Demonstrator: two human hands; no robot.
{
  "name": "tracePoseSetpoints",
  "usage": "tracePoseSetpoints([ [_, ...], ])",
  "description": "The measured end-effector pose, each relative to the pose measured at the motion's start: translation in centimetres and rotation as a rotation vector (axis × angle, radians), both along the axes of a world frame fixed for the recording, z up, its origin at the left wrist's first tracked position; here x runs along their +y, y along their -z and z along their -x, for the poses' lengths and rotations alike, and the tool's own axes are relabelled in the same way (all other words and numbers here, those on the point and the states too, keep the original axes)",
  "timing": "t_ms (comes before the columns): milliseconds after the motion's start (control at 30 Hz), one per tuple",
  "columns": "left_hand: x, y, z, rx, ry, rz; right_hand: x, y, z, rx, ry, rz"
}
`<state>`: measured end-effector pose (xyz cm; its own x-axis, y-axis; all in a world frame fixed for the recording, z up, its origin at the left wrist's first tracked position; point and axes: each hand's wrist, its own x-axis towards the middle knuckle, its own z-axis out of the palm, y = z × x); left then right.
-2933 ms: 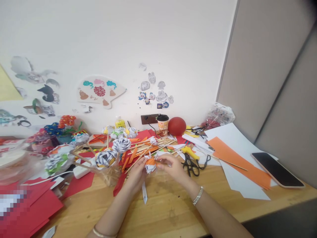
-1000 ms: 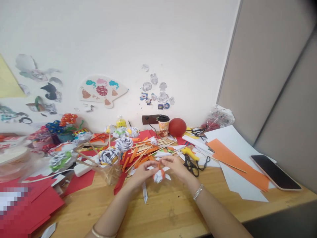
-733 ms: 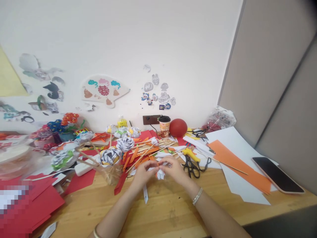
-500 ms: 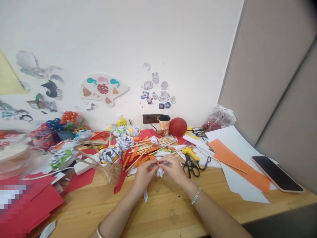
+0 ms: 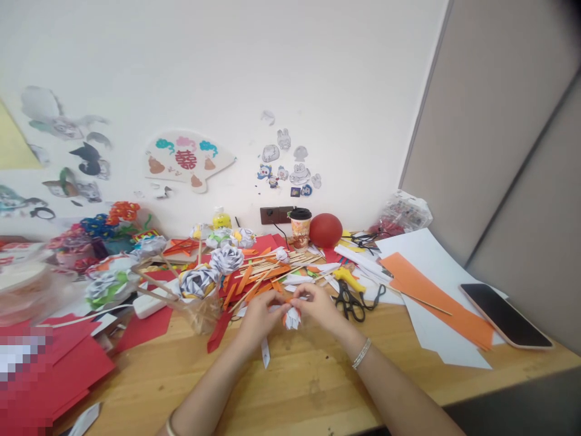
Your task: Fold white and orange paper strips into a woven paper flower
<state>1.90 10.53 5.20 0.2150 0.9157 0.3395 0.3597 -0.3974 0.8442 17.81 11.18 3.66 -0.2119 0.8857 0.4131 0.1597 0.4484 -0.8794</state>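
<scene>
Between my two hands is a small white paper flower with orange paper at its base, its petals facing down toward me. My left hand pinches it from the left side. On the other side the fingers of my right hand are closed on its upper part, near the orange paper. Both hands are just above the wooden table. A narrow white paper strip lies below my left hand. Past my fingertips are loose orange paper strips and wooden sticks.
Right of my hands lie black-handled scissors and a yellow glue-gun-like tool. A phone rests by orange sheets. Left stands a clear cup with paper roses. A lidded paper cup and red balloon are behind.
The flower has tipped slightly lower, and more orange paper shows at its base. My hands have shifted a little apart around it. The whole view has moved slightly.
</scene>
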Motion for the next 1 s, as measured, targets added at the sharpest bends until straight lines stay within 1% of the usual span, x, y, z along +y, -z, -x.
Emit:
tracePoseSetpoints([
  [100,0.3,0.4,0.1,-0.008,-0.044,0.033,0.0,0.1,0.1,0.026,-0.015,0.026],
  [167,0.4,0.6,0.0,-0.007,-0.086,0.005,-0.1,0.2,0.1,0.018,-0.004,-0.023],
  [233,0.2,0.6,-0.1,0.0,-0.11,-0.06,-0.2,0.1,0.1,-0.018,0.026,-0.118],
  [367,-0.3,-0.1,-0.3,-0.074,-0.079,-0.168,-0.5,-0.1,0.0,-0.095,0.063,-0.29],
  [467,-0.5,-0.3,-0.4,-0.136,-0.051,-0.196,-0.7,-0.2,0.1,-0.108,0.078,-0.346],
  [533,-0.4,-0.3,-0.3,-0.138,-0.049,-0.257,-0.7,-0.2,0.2,-0.104,0.088,-0.364],
  [600,-0.3,0.0,-0.1,-0.063,-0.038,-0.39,-0.7,-0.2,0.2,-0.101,0.093,-0.37],
  [667,-0.2,0.3,0.0,0.062,-0.022,-0.557,-0.7,-0.1,0.3,-0.1,0.097,-0.37],
  [733,-0.1,0.5,0.1,0.166,-0.022,-0.68,-0.7,-0.1,0.3,-0.102,0.1,-0.37],
  [800,0.0,0.6,0.2,0.222,-0.042,-0.724,-0.7,-0.1,0.3,-0.102,0.102,-0.371],
  [867,0.1,0.7,0.2,0.255,-0.065,-0.725,-0.7,-0.1,0.3,-0.099,0.101,-0.368],
  [1000,0.1,0.8,0.2,0.245,-0.112,-0.734,-0.9,-0.2,0.3,-0.089,0.095,-0.344],
])
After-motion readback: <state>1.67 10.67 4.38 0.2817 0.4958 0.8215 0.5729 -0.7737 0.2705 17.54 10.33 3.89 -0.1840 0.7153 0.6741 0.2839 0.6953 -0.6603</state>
